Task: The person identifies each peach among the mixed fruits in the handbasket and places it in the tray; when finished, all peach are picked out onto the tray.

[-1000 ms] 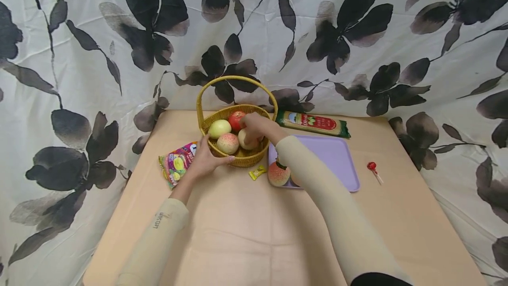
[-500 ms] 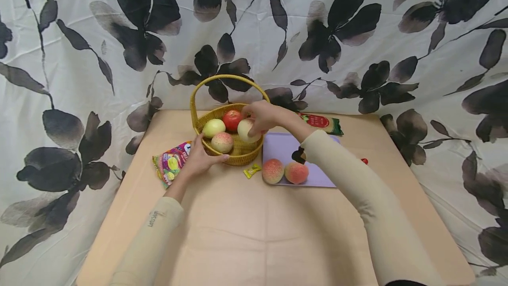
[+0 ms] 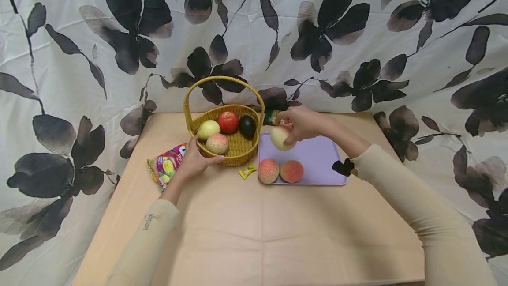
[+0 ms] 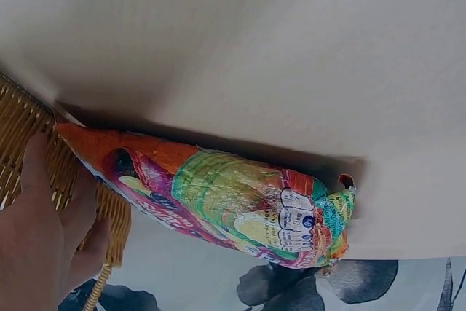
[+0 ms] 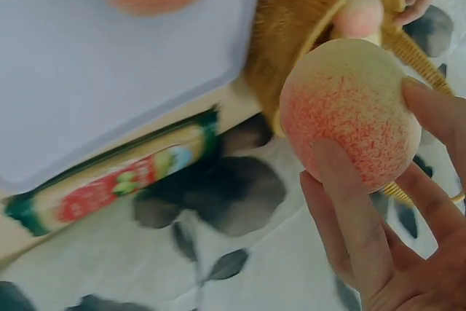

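My right hand (image 3: 305, 123) pinches a pale peach (image 3: 280, 139) above the back left of a lilac tray (image 3: 319, 160). In the right wrist view the same peach (image 5: 349, 107) shows a red-speckled side between thumb and fingers. Two pinker peaches (image 3: 268, 171) lie side by side on the tray's front left. My left hand (image 3: 192, 161) grips the left front of a yellow wicker basket (image 3: 240, 159), its fingers against the woven wall (image 4: 62, 172). Inside the basket are a red tomato-like fruit (image 3: 228, 122), a yellow-green fruit (image 3: 208, 130), another peach (image 3: 217, 144) and a dark avocado (image 3: 247, 127).
A colourful candy bag (image 3: 166, 167) lies left of the basket, near my left wrist. Between basket and tray sits a small yellow-wrapped sweet (image 3: 248, 171). A green-ended pasta packet (image 5: 124, 176) lies behind the tray. The basket's tall handle (image 3: 224, 78) arches over the fruit.
My right hand has lifted the pale peach out of the basket and carried it right, over the tray, uncovering the avocado. The left hand keeps its grip on the basket.
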Demonstrator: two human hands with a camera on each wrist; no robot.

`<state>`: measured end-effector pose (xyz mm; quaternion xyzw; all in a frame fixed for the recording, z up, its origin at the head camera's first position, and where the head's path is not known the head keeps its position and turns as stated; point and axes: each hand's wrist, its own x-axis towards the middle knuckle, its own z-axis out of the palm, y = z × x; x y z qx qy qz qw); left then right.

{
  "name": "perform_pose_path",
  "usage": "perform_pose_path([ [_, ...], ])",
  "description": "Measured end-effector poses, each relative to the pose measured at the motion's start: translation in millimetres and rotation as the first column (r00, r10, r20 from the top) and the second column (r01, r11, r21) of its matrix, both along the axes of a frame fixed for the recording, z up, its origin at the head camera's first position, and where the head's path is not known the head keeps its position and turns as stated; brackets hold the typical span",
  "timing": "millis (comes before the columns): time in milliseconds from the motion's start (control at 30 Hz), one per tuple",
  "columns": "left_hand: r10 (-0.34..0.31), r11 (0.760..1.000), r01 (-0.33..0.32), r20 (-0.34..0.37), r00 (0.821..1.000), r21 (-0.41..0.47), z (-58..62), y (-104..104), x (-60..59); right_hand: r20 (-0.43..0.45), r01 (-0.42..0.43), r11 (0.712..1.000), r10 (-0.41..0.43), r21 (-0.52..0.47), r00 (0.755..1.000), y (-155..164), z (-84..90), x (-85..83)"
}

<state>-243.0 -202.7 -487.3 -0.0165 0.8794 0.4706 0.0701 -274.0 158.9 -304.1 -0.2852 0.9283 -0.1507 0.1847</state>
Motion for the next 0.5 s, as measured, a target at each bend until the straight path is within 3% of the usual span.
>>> perform_pose_path([
  [300, -0.004, 1.000, 0.004, -0.003, 1.000, 0.003, -1.7, -1.2, -1.0, 0.019, 0.060, 0.998, -0.060, 0.033, 0.998, 68.9, -28.8, 18.0],
  [500, 0.002, 1.000, -0.002, 0.000, 1.000, 0.011, -2.7, -0.4, -2.1, 0.061, 0.097, 0.995, -0.099, 0.025, 0.993, 96.5, -67.1, 26.1],
])
